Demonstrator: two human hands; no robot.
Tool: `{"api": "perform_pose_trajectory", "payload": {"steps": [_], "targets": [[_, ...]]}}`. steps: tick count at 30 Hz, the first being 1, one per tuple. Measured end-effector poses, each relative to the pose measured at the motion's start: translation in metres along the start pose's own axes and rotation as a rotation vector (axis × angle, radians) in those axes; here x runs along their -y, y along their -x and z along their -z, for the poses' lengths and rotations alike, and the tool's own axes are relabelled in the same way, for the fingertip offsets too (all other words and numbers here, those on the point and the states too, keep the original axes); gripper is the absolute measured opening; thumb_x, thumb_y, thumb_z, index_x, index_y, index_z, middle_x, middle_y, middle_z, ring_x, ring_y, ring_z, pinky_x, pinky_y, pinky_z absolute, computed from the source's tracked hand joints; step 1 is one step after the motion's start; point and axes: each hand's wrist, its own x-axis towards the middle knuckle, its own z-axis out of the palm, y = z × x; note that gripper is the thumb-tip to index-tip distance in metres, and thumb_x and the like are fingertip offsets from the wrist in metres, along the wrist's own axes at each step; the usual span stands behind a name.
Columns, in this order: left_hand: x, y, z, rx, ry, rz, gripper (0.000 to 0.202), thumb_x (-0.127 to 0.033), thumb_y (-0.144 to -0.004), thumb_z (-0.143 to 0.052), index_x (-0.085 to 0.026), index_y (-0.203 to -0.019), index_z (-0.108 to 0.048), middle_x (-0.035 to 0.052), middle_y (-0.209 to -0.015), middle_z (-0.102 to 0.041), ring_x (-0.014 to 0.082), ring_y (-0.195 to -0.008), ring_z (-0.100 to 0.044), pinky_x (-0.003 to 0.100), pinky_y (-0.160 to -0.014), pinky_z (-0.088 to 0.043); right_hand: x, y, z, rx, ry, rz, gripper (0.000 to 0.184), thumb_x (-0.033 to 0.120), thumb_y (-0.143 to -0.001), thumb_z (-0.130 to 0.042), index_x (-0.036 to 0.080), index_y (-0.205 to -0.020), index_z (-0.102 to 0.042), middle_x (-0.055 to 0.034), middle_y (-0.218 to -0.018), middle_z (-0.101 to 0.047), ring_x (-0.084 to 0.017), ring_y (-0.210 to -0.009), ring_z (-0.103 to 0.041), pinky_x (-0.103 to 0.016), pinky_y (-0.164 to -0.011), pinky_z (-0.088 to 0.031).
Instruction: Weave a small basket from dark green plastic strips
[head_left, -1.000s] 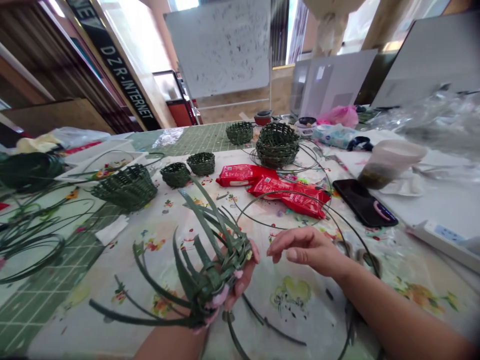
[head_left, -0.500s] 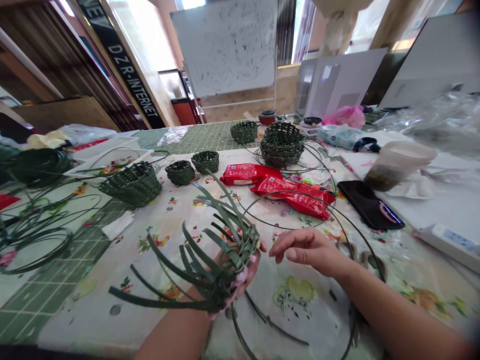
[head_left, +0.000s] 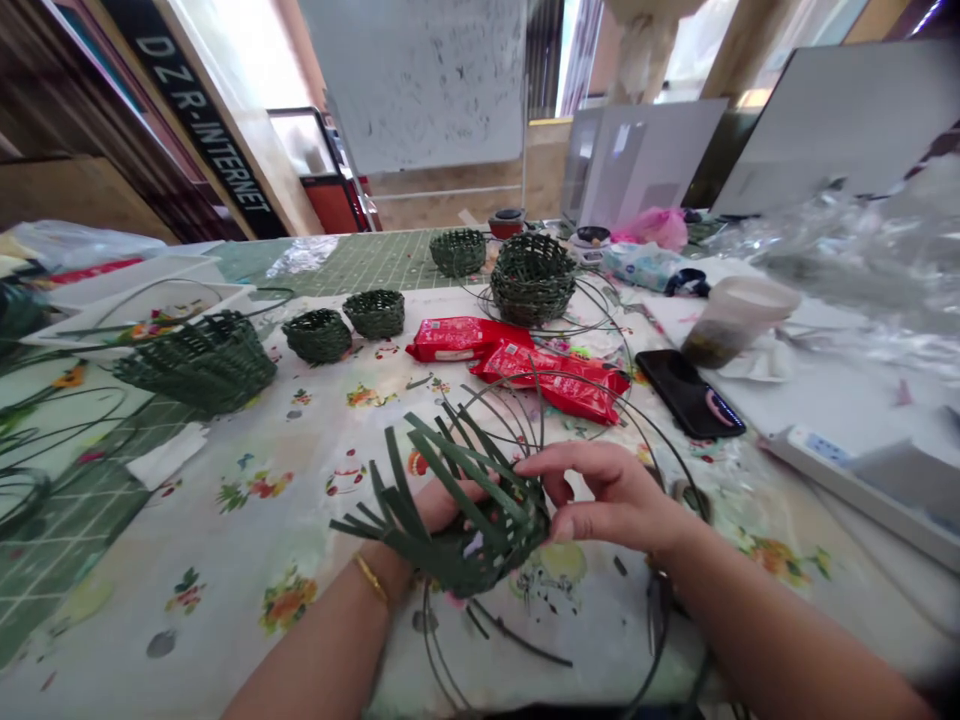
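A small dark green woven basket (head_left: 487, 560) with long loose strips sticking up from its edge is low in the middle of the head view. My left hand (head_left: 444, 503) is closed around its far left side, the fingers partly hidden behind the strips. My right hand (head_left: 604, 490) grips the basket's right edge, index finger at the top of the weave and thumb lower on the side. Pink bits show at the basket's bottom. Thin green strands trail from it across the flowered tablecloth (head_left: 247, 560).
Several woven green baskets stand beyond, including a large one (head_left: 532, 280) and a wide one (head_left: 199, 365). Red packets (head_left: 551, 378) lie in front. To the right are a black phone (head_left: 690, 392), a plastic cup (head_left: 739, 320) and a power strip (head_left: 817, 445). Scissors (head_left: 694, 497) are partly behind my right wrist.
My right hand, apart from the basket before, now touches and grips its right edge. The basket has turned so its strips point more upward. The view has shifted rightward.
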Motion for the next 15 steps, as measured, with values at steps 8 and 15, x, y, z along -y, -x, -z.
{"api": "perform_pose_trajectory", "payload": {"steps": [8, 15], "targets": [[-0.006, 0.003, -0.005, 0.015, -0.056, -0.042, 0.015, -0.026, -0.062, -0.07, -0.014, -0.057, -0.063, 0.0024, -0.053, -0.061, 0.0122, -0.045, -0.056, 0.022, -0.043, -0.041, 0.004, -0.004, 0.012, 0.137, 0.217, 0.139, 0.045, 0.037, -0.066, -0.074, 0.019, -0.105, -0.062, -0.0043, -0.086, -0.056, -0.014, -0.077, -0.052, -0.027, -0.07, -0.044], [-0.004, -0.004, -0.004, 0.104, 0.006, 0.086, 0.018, -0.03, -0.059, -0.073, -0.013, -0.061, -0.068, 0.0035, -0.054, -0.065, 0.0116, -0.041, -0.053, 0.022, -0.041, -0.04, 0.008, -0.005, 0.014, 0.151, 0.357, 0.17, 0.036, 0.037, -0.071, -0.07, 0.018, -0.099, -0.059, -0.0059, -0.092, -0.051, -0.014, -0.08, -0.05, -0.025, -0.068, -0.046]]}}
